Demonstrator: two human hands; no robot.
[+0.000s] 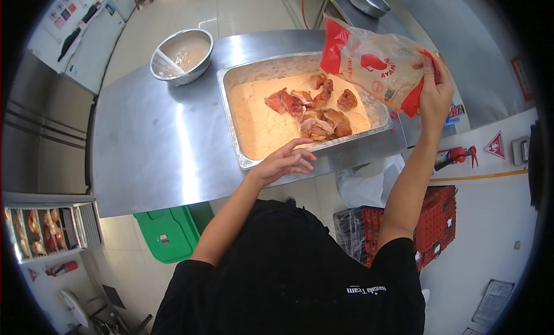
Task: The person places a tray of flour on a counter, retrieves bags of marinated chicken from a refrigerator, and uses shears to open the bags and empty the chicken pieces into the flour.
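My right hand (435, 92) grips one end of a clear plastic bag (375, 60) with red print and red ends. The bag is held up over the right side of a deep metal tray (225, 98), tilted, with its other end toward the far left. Orange-tan flour (254, 115) covers the tray's bottom. Several raw, reddish chicken pieces (317, 112) lie in a pile on the flour, toward the tray's middle and right. Near the tray's front edge, my left hand (285, 162) is held with its fingers apart and nothing in it.
A steel bowl (203, 60) of cloudy liquid with a strainer-like piece stands at the table's far left. The steel table (150, 138) carries the tray. Below are a green bin lid (164, 234) and red crates (435, 225). Another metal bowl (369, 3) sits on a far-right counter.
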